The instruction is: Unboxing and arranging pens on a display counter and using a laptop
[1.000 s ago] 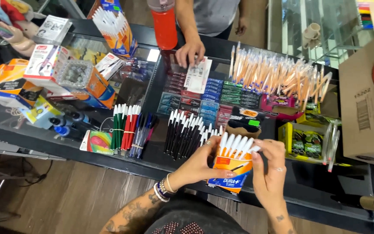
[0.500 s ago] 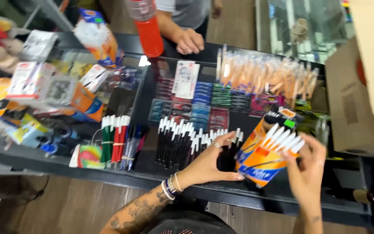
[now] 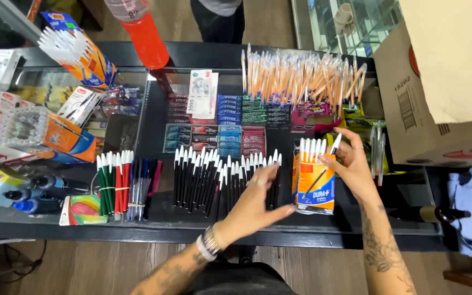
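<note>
Fingers of the right hand [image 3: 350,164] gripped a black-capped pen [image 3: 335,144] at the open pen box [image 3: 313,183], near the desk's front edge. Left hand [image 3: 255,199] lay spread, empty, beside the black pens [image 3: 214,177]. Tipping the box risked spilling pens.

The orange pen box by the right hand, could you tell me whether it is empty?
No, the orange pen box is not empty: a row of white-capped pens sticks out of its open top, beside the right hand.

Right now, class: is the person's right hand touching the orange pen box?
Touching. The head view shows the right hand with fingers against the side of the orange pen box standing on the counter.
</note>
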